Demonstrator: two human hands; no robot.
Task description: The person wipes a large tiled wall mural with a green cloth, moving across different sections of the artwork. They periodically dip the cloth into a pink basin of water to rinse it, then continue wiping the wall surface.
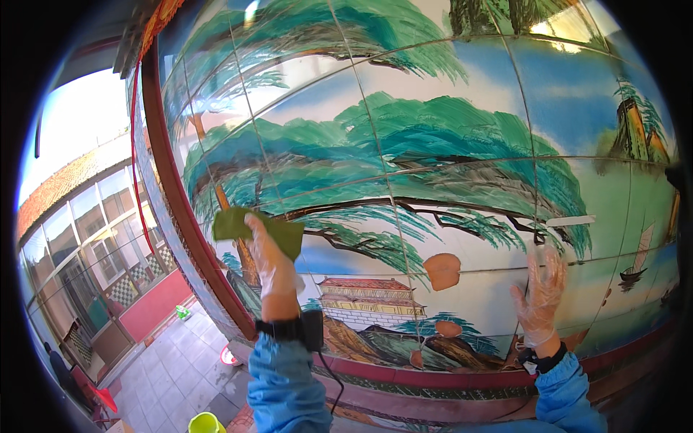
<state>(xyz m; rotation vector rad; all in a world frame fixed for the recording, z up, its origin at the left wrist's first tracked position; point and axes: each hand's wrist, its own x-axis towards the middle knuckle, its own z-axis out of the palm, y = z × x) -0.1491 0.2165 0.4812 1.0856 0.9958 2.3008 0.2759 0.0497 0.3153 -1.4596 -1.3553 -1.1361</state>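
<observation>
A wall of glazed tiles (476, 216), painted with pine trees, water and a red-roofed building, fills most of the view. My left hand (269, 260), in a clear plastic glove, presses a folded green cloth (287, 233) on the painted trunk at the wall's left side. Farther right, my gloved right hand (543, 295) rests or hovers at the tiles with fingers apart and nothing in it; contact is hard to tell. Just above its fingertips is a thin white strip (571, 221) on the surface. Between the hands, brown bare patches (442, 271) show where glaze is gone.
A reddish-brown frame (178, 178) edges the wall on the left, and a dark red ledge (433, 377) runs below. Down left on the paved courtyard (168, 373) are a yellow-green bucket (206, 423) and a red-rimmed basin (228, 355). A black cable (337, 387) hangs from my left wrist.
</observation>
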